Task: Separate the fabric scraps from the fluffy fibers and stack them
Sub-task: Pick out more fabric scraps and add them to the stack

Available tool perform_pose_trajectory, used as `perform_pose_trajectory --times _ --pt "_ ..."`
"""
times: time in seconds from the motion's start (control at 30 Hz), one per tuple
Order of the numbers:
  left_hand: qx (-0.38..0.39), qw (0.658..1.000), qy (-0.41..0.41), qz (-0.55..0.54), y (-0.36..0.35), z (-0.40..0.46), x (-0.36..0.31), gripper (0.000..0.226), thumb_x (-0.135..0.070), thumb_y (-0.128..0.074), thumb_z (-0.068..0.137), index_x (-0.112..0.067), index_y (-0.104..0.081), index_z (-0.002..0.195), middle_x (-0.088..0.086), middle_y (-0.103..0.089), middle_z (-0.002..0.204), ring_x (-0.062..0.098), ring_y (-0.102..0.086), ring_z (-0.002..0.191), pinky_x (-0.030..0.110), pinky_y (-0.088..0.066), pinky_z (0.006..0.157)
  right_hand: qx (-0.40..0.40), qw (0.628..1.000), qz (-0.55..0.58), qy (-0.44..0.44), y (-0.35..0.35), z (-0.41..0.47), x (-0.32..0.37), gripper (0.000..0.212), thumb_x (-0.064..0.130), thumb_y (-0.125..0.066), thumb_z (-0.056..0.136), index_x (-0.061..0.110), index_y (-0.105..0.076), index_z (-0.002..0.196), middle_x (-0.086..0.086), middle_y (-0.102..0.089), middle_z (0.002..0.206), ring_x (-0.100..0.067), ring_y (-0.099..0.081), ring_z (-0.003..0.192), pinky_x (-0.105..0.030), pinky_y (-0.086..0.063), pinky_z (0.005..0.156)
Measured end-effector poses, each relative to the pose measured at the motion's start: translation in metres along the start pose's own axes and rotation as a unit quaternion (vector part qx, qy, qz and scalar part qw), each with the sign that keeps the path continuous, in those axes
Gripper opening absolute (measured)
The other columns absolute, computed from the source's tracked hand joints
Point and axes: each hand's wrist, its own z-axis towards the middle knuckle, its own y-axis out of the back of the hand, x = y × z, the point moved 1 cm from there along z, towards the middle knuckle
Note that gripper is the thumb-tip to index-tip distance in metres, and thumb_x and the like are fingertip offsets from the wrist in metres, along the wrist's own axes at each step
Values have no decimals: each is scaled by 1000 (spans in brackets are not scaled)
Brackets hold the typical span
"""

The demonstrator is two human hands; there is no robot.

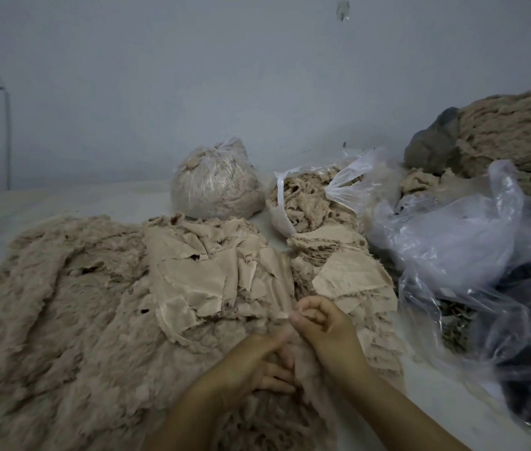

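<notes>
A wide heap of beige fluffy fibers (62, 314) covers the left and near part of the white surface. Flat beige fabric scraps (205, 275) lie jumbled on its right side. A layered stack of fabric scraps (342, 271) stands just to the right of them. My left hand (254, 362) grips a fluffy clump low in the middle. My right hand (322, 323) pinches a thin beige piece between thumb and curled fingers, right above the left hand. The piece runs down between both hands.
A tied clear bag of fibers (215, 183) and an open bag of fibers (309, 196) stand behind the stack. Crumpled clear plastic bags (466, 242) with dark contents fill the right side. A big roll of beige material (515, 138) lies at the back right against the wall.
</notes>
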Motion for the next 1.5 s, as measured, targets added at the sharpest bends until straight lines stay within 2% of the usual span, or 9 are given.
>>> perform_pose_trajectory --times 0.17,0.33,0.43,0.63,0.8,1.0,1.2,1.37,1.5 --pt "-108 978 8 -180 -4 11 -7 27 -19 -54 95 5 -65 98 22 -70 86 26 -69 71 28 -56 62 189 982 -1 4 4 -14 -6 14 14 -71 75 7 -65 86 -5 -71 75 -13 -65 70 -22 -51 68" --pt "-114 938 -17 -328 0 11 -15 23 -3 -43 96 8 -62 105 23 -70 89 28 -70 72 36 -59 66 -21 997 65 -44 23 -5 -13 22 27 -57 87 8 -66 79 -12 -65 75 -14 -57 59 -22 -47 53" --pt "-88 939 -25 -332 1 11 -17 25 -5 -44 95 6 -62 109 26 -69 101 30 -71 77 39 -59 68 34 983 58 -169 19 -6 -20 36 43 -57 87 10 -73 89 -6 -72 87 -16 -68 72 -24 -51 60" --pt "-174 955 -42 -236 -5 14 -13 19 -9 -52 95 2 -62 107 24 -70 98 30 -71 81 37 -60 68 72 959 203 -185 6 -13 -19 32 14 -74 70 -6 -65 94 -24 -70 92 -28 -69 75 -32 -56 63" --pt "-339 923 -117 138 -3 12 -6 15 -26 -64 88 -14 -55 85 2 -62 84 16 -60 78 18 -44 62 -68 997 -30 -24 11 -9 1 15 14 -71 83 1 -64 86 -14 -66 75 -22 -61 67 -31 -51 61" --pt "-137 967 -23 -214 -15 10 -20 16 -19 -57 94 -5 -62 97 10 -68 68 19 -65 50 22 -48 39 229 960 -160 33 -4 -25 7 22 18 -61 93 26 -73 76 8 -71 70 1 -62 64 -14 -45 63" --pt "-136 940 -30 -311 1 7 -15 19 2 -47 93 5 -64 101 22 -71 87 27 -71 68 33 -59 58 -73 997 -8 3 20 -16 -4 37 50 -57 76 15 -63 65 -2 -58 59 -12 -50 50 -19 -40 47" --pt "-141 936 -12 -324 3 10 -13 28 -7 -50 92 8 -61 114 23 -70 90 30 -69 74 37 -60 65 90 984 55 -141 12 -15 -19 40 45 -66 80 5 -68 79 -10 -68 78 -20 -65 74 -31 -51 74" --pt "-99 972 25 -211 -2 2 -16 45 -28 -69 79 9 -67 103 30 -67 101 35 -67 88 48 -53 88 42 986 90 -131 5 -18 -24 27 32 -70 71 8 -58 71 -14 -63 70 -24 -62 67 -34 -56 66"
